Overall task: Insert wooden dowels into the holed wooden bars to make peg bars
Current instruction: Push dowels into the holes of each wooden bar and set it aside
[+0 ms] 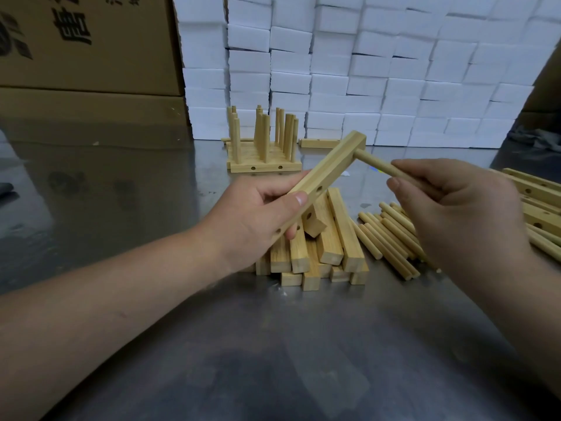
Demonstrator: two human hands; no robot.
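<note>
**A:** What do the hands hold?

**B:** The left hand (261, 214) curls its fingers round a holed bar (328, 168), which tilts up over the table. The right hand (449, 208) pinches a dowel (379, 165). Its tip meets the side of the bar near the far end.

**A:** And around them?

**B:** Under the bar lies a pile of bars (321, 253), partly hidden by the left hand. Loose dowels (388, 238) lie just beside it, and the right hand covers some of them. More bars (534, 196) lie at the right edge. Behind stand finished peg bars (261, 141), pegs upward.

**A:** The surface?

**B:** A grey metal table (273, 344), shiny. At the back there is a wall of white boxes (364, 71), and brown cartons (85, 56) at the left.
</note>
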